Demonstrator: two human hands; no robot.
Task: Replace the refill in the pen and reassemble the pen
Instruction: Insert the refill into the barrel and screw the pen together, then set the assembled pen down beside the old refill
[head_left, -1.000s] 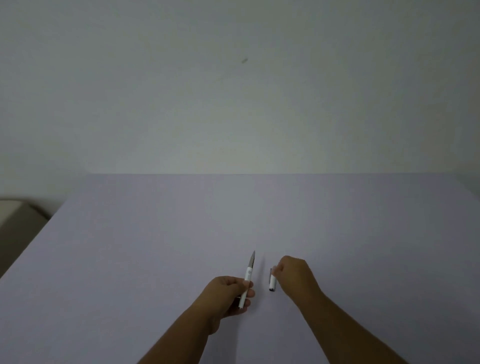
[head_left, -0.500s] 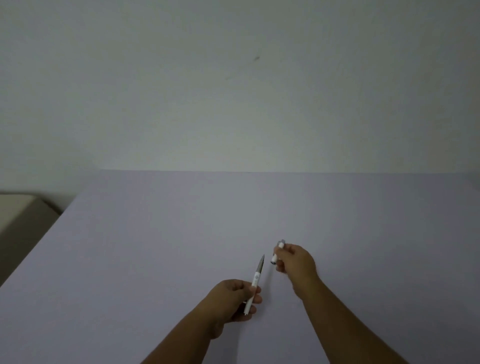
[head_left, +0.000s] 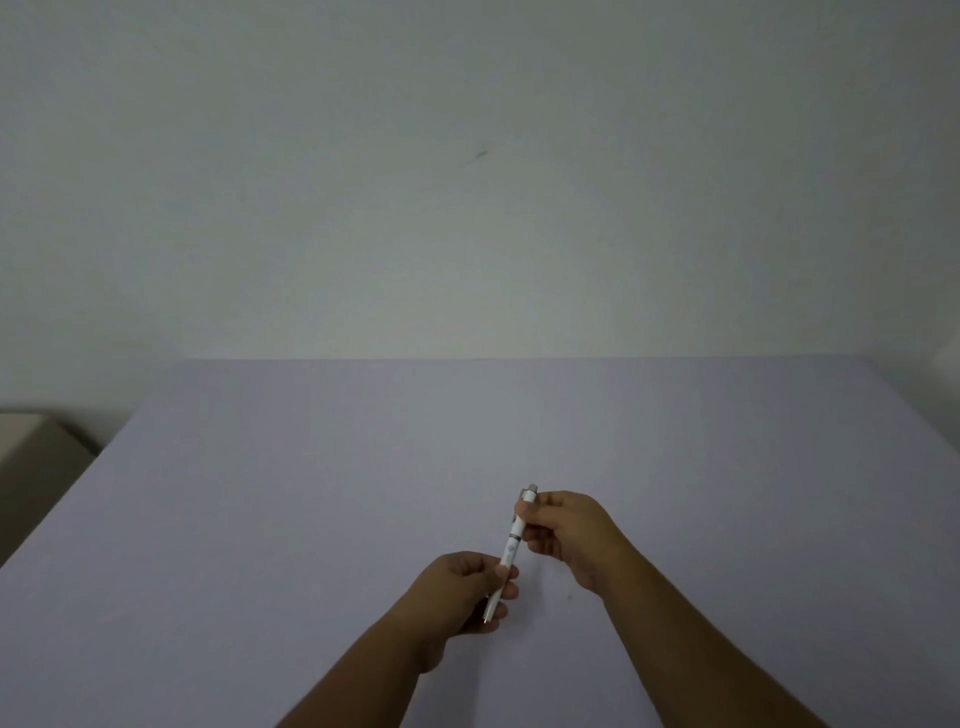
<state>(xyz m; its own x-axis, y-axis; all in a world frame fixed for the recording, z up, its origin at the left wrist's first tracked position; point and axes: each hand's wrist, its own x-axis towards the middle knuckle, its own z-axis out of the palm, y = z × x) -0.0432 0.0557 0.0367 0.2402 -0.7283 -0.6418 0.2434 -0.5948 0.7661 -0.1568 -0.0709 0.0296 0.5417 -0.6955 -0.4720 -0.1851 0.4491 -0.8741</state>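
A slim white pen (head_left: 511, 546) with grey ends is held above the pale lilac table (head_left: 311, 493), slanting from lower left to upper right. My left hand (head_left: 457, 592) grips its lower part, and the tip pokes out below my fingers. My right hand (head_left: 566, 535) pinches its upper part, whose grey end sticks out above my thumb. The two pen halves sit in one line and look joined; the seam is small and hard to make out. No loose refill is visible.
The table's far edge meets a plain white wall (head_left: 467, 182). A beige piece of furniture (head_left: 31, 457) stands off the table's left side.
My right hand lifted the pen's short upper part off the table and brought it onto the part held in my left hand. The two pieces now form one line.
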